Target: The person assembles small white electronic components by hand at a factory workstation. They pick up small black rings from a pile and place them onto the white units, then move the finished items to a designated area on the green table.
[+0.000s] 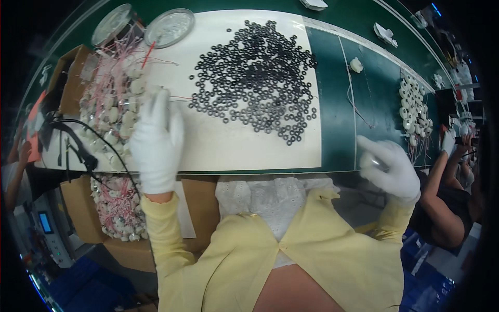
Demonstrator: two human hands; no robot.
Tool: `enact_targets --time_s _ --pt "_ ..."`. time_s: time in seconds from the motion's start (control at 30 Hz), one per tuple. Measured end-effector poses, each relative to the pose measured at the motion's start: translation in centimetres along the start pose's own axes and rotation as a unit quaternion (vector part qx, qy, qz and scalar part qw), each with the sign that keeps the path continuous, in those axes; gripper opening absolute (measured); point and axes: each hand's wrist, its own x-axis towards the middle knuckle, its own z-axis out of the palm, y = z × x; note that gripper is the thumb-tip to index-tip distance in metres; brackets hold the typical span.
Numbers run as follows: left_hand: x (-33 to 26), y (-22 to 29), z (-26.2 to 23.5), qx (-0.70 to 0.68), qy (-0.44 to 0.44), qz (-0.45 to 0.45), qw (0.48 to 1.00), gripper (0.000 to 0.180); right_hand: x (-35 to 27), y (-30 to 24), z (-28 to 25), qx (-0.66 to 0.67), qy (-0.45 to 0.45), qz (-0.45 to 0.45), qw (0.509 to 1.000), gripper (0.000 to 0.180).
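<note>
My left hand (156, 140), in a white glove, reaches up along the right side of a heap of white round parts with pink wires (112, 104). Its fingers are stretched out and the thumb stands apart; the fingertips are blurred at a pale part, beside which a thin red wire runs right. My right hand (390, 169), also gloved in white, hovers at the table's front edge, right of centre. Its forefinger points left and the other fingers bend loosely, with nothing plainly held. Beyond it a single white round part (356, 65) with a wire lies on the green surface.
Many small black rings (260, 73) spread over the white sheet (234, 153). White parts stand grouped in rows (413, 106) at the right. A clear tub (114, 26) and a round lid (170, 28) are at far left. A cardboard box (83, 208) of wired parts sits below; co-workers flank the table.
</note>
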Motion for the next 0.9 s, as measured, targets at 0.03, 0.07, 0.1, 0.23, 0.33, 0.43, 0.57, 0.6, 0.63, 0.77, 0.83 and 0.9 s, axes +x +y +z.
enact_targets --time_s 0.03,0.07,0.1,0.23,0.33,0.43,0.57,0.6,0.63,0.77,0.83,0.9 --pt "0.7 -0.1 0.0 0.021 -0.042 -0.046 0.998 0.03 0.4 1.1 0.2 -0.078 -0.009 0.017 0.997 0.052" --pt "1.8 -0.3 0.0 0.032 -0.09 -0.086 0.992 0.032 0.7 1.1 0.2 -0.159 -0.019 0.046 0.986 0.051" --pt "2.6 -0.4 0.0 0.051 -0.133 -0.125 0.982 0.035 0.8 1.5 0.5 -0.236 -0.027 0.066 0.969 0.05" --pt "3.8 -1.7 1.3 0.089 -0.156 -0.117 0.977 0.039 2.0 2.6 1.9 -0.442 0.016 0.001 0.897 0.047" --pt "4.1 -2.0 1.4 0.089 -0.135 -0.096 0.982 0.038 3.1 3.7 2.1 -0.439 0.034 -0.002 0.898 0.046" --pt "3.8 -1.0 0.6 0.048 -0.06 -0.062 0.995 0.033 4.2 4.3 1.8 -0.466 0.052 0.018 0.883 0.046" --pt "2.1 2.6 -3.1 -0.003 -0.008 -0.014 1.0 0.038 4.9 4.8 -0.4 -0.481 0.116 0.087 0.865 0.047" --pt "1.4 3.4 -3.9 -0.011 -0.009 0.0 1.0 0.04 4.8 4.6 -1.0 -0.494 0.135 0.092 0.854 0.048" --pt "0.6 3.9 -4.5 -0.056 -0.053 0.024 0.997 0.044 4.6 4.4 -1.6 -0.507 0.155 0.096 0.842 0.049" --pt "-0.7 6.7 -4.5 -0.171 -0.202 0.09 0.96 0.062 6.3 1.1 -2.5 -0.415 0.155 0.003 0.897 0.058" --pt "-0.8 7.2 -2.9 -0.156 -0.225 0.088 0.958 0.069 8.5 0.7 -2.2 -0.236 0.084 0.039 0.967 0.059" --pt "-0.7 6.9 -0.4 -0.099 -0.207 0.062 0.971 0.073 11.9 2.0 -1.0 -0.056 0.073 0.053 0.994 0.061"
